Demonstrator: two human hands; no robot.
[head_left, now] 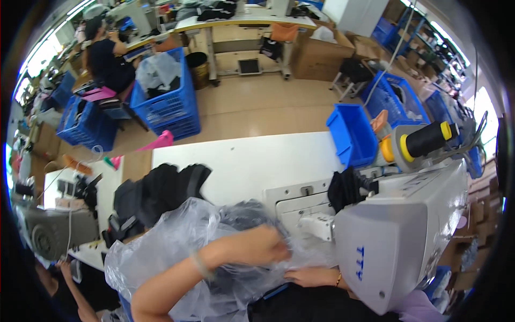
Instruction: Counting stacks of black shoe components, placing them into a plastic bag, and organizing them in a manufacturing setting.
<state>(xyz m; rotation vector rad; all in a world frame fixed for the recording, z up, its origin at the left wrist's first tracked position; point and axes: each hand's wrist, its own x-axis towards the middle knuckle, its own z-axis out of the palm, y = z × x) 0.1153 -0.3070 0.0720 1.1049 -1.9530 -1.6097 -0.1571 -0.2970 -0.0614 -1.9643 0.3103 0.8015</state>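
A large clear plastic bag (161,247) lies across the front of the white table, with dark fabric (244,217) showing through it. Over the bag is my left hand (263,246), curled and smeared by motion; what its fingers hold cannot be made out. My right hand (314,277) is at the bag's right edge, close to the sewing machine, its fingers closed on the plastic. Black padded pieces (161,190) are heaped behind the bag to the left. The grey-white sewing machine (391,231) stands at the right, a bunch of black fabric (343,190) beside its head.
A blue bin (351,134) sits at the table's far right, near a black thread cone (426,142). Blue crates (166,107) stand on the floor beyond. One person (104,56) sits far left; another person's arm (75,290) shows at lower left by a second machine (56,233).
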